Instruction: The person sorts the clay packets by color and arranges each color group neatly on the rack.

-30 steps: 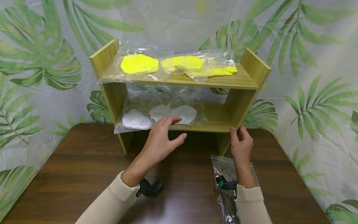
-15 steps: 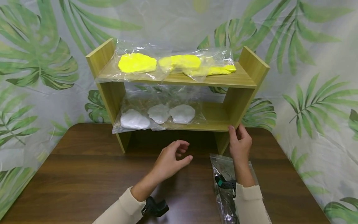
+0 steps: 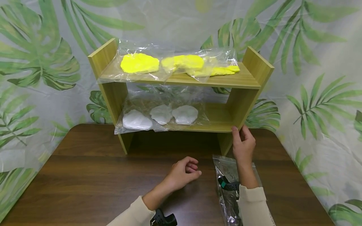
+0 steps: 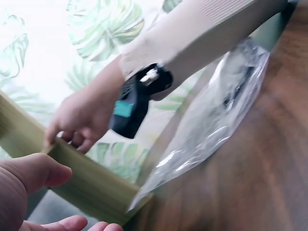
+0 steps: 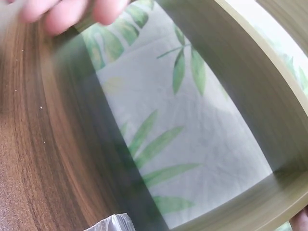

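My right hand (image 3: 244,147) grips the front edge of a wooden shelf unit's right side panel (image 3: 258,67), thumb in front and fingers behind. The left wrist view shows this right hand (image 4: 84,115) on the panel edge too. Over the table, in front of the shelf, my left hand (image 3: 182,175) holds nothing, its fingers loosely curled. Clear bags with bright yellow lumps (image 3: 139,62) lie in a row on the top board. On the middle board, clear bags with white lumps (image 3: 185,115) sit left and centre, leaving bare board on the right.
A clear zip bag (image 3: 222,161) lies flat on the dark wooden table (image 3: 85,182), partly under my right forearm; something dark shows inside it. A leaf-print cloth (image 3: 319,40) hangs behind the shelf and at both sides.
My left hand has drawn back from the white lumps on the middle board, down and toward me over the table. My right hand keeps its grip on the side panel.
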A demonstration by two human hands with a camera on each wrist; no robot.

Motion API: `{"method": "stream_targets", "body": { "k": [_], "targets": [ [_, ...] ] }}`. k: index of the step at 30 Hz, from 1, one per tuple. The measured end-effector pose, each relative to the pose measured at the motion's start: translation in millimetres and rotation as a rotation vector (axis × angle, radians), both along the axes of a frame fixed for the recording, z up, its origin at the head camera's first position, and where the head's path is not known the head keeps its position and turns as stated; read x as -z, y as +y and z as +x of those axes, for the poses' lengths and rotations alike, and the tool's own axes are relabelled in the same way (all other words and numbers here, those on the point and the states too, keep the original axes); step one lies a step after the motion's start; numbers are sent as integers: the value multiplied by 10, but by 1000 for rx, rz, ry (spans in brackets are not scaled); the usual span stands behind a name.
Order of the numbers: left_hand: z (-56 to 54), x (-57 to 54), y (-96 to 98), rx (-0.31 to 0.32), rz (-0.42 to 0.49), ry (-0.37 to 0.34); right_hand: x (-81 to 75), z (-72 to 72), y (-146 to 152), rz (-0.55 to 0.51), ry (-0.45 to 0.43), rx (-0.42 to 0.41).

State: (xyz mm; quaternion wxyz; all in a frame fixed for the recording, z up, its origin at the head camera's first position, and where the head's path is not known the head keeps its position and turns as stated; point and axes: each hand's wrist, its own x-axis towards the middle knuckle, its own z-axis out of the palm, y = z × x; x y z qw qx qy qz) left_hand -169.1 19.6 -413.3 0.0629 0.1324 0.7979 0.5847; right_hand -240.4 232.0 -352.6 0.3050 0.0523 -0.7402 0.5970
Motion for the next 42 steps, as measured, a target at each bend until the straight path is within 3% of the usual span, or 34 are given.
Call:
{"method": "stream_targets", "body": {
  "k": [4, 7, 14, 22, 29, 42],
  "targets": [
    [34, 87, 85, 29, 30, -54, -4, -1, -3, 6, -2, 7],
    [64, 153, 145, 51, 89, -135, 7, -12, -1, 9, -4, 10],
    [119, 302, 345, 88, 215, -299, 224, -202, 116, -26, 1, 12],
    [135, 394, 537, 137, 315, -432, 269, -222, 131, -15, 1, 34],
    [110, 447, 637, 162, 309, -449, 269, -234, 120, -15, 0, 36],
    [48, 445, 766, 88, 183, -391, 256, -228, 113, -28, -5, 29]
  ]
}}
